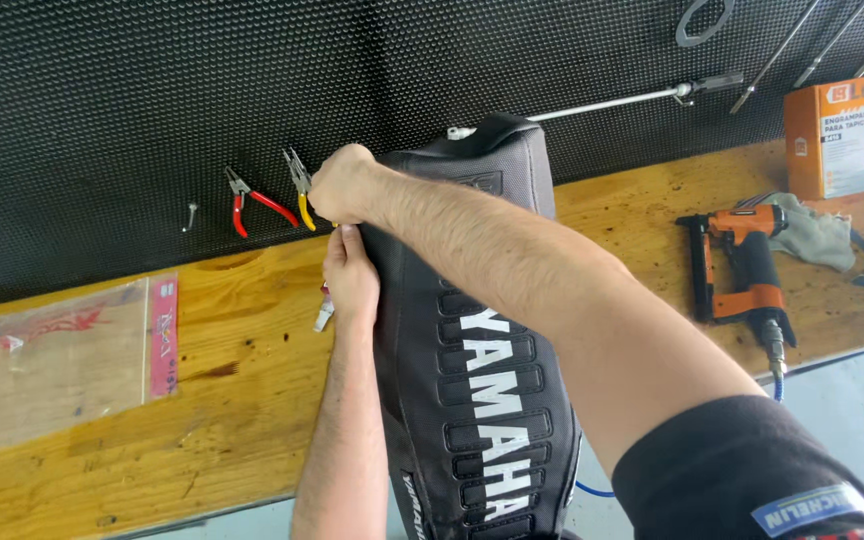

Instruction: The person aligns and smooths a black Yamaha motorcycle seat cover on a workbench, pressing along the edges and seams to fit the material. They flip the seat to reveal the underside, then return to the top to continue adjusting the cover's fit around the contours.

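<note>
Fingers of the left hand pinch the black motorcycle seat cover edge taut; right hand clenches yellow-handled pliers there, seat propped upright on the wooden worktop's front edge.

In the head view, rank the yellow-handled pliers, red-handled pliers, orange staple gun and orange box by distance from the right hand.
1. Yellow-handled pliers, touching the right hand.
2. Red-handled pliers, further left.
3. Orange staple gun, right on the bench.
4. Orange box, far right corner.

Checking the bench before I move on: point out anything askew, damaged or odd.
Nothing looks damaged or spilled. Both hands, left hand and right hand, grip the black vinyl motorcycle seat standing on end against the wooden workbench. The orange staple gun lies on its side.
</note>
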